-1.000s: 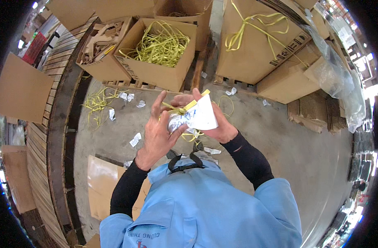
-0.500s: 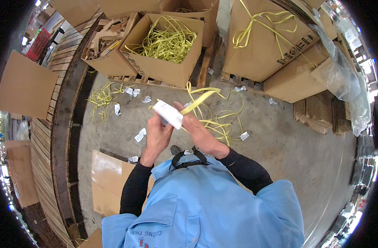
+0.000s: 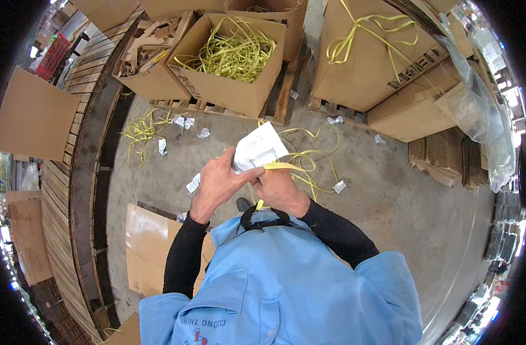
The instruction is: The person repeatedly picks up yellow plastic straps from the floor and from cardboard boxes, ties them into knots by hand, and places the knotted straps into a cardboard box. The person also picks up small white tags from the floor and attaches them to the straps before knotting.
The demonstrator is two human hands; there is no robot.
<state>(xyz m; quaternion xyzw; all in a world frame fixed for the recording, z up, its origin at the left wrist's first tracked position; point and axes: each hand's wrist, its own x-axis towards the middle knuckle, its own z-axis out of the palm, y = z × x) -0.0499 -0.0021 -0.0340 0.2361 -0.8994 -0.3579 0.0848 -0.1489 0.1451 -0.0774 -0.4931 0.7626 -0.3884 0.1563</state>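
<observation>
Both my hands are together in front of my chest. My left hand [image 3: 218, 181] is closed on the near left edge of a white printed paper [image 3: 261, 148], its thumb reaching across toward the other hand. My right hand [image 3: 282, 188] is pinched on a yellow strap [image 3: 294, 167] at the paper's lower right corner. The strap loops out to the right, and a short piece hangs below the fingers. Whether the right fingers also grip the paper, I cannot tell. More yellow strap trails over the floor beyond my right hand.
An open carton [image 3: 217, 87] full of tangled yellow strap stands on a pallet ahead. Left of it is a box of cardboard scraps [image 3: 153, 77]. A large carton [image 3: 366, 80] stands ahead right. Loose strap [image 3: 141, 138] and crumpled papers [image 3: 203, 133] lie on the floor. Slatted rollers [image 3: 61, 218] run along the left.
The paper has tilted, so its printed face now shows broadly. My right hand has drawn nearer my body and closed on the strap, which has swung lower.
</observation>
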